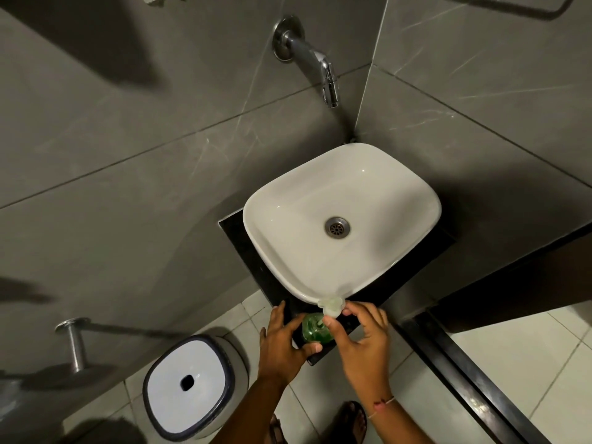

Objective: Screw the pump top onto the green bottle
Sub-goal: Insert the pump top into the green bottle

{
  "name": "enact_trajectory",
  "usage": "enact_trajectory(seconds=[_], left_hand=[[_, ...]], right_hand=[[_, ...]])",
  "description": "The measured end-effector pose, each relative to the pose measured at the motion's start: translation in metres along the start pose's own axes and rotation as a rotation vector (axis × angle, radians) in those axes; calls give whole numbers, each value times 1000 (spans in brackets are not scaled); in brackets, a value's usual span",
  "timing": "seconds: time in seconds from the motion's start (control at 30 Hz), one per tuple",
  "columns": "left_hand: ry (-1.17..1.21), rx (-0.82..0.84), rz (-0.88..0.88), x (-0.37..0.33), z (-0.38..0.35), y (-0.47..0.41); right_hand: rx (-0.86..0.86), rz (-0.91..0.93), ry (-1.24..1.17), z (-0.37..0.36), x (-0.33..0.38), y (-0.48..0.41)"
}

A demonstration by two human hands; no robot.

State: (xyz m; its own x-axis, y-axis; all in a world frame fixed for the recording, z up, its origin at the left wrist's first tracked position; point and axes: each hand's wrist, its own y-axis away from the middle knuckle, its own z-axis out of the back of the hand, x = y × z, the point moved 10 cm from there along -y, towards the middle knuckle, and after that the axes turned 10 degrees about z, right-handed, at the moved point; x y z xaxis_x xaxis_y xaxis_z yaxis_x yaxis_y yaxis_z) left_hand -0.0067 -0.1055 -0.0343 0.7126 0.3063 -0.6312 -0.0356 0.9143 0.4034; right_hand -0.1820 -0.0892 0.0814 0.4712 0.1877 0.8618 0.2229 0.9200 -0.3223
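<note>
Head view: grey tiled walls, a white bin (191, 387) lower left, a white basin (384, 187) on a black desk (237, 238). Low centre, the left hand (282, 341) curls around the upright green bottle (312, 328); the right hand (365, 341) pinches the pale pump top (332, 306) above its mouth, stem pointing down.

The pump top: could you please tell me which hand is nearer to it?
Right. The right hand pinches the pump top at its fingertips, above the green bottle. The left hand is lower, wrapped around the bottle's side, not touching the pump.
</note>
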Motion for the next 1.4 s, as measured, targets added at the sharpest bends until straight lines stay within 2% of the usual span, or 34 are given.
enact_trajectory(seconds=[0.2, 0.5, 0.63, 0.77, 0.93, 1.07, 1.17, 1.3, 1.4], left_hand=[[-17, -11, 2, 2, -1, -2], [-41, -27, -2, 7, -4, -6], [-33, -29, 1, 11, -6, -6], [-63, -27, 1, 9, -6, -7], [-29, -36, 4, 9, -5, -5], [-34, -30, -3, 9, -5, -5], [-48, -28, 0, 8, -5, -4], [-54, -36, 15, 10, -5, -5], [-39, -39, 16, 10, -5, -5]], right_hand=[[115, -16, 74, -24, -33, 17], [162, -68, 195, -37, -58, 27], [225, -10, 215, -41, -49, 25], [176, 10, 187, -39, -45, 20], [132, -123, 147, -47, -52, 21], [200, -49, 177, -46, -52, 27], [157, -37, 137, -39, -48, 24], [96, -121, 191, -42, -45, 17], [115, -157, 183, -44, -46, 22]])
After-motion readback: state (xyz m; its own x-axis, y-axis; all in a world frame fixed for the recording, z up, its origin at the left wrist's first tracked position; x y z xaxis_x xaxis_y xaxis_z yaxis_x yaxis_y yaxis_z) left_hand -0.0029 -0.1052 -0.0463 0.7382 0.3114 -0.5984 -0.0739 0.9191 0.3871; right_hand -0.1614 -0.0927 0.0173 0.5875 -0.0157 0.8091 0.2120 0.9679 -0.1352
